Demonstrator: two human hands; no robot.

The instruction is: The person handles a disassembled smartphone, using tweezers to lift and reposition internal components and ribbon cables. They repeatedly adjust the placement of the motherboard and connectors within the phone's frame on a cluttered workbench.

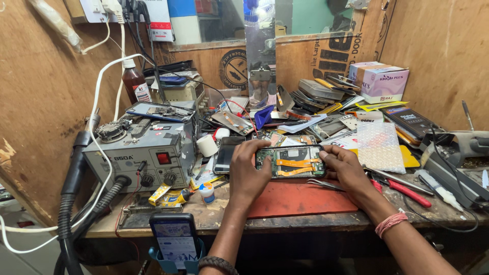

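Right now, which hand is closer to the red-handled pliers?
The right hand. It holds the right end of the opened phone, with the red-handled pliers lying just to its right on the bench. The left hand holds the phone's far end.

Opened phone (289,161), back cover off, with circuit board and orange flex cables exposed, held level above a red work mat (300,199) between the left hand (248,170) at its left end and the right hand (344,167) at its right end. Tweezers (326,184) lie on the mat just below the phone. A grey hot-air rework station (142,158) stands well to the left, red-handled cutters (405,191) to the right.
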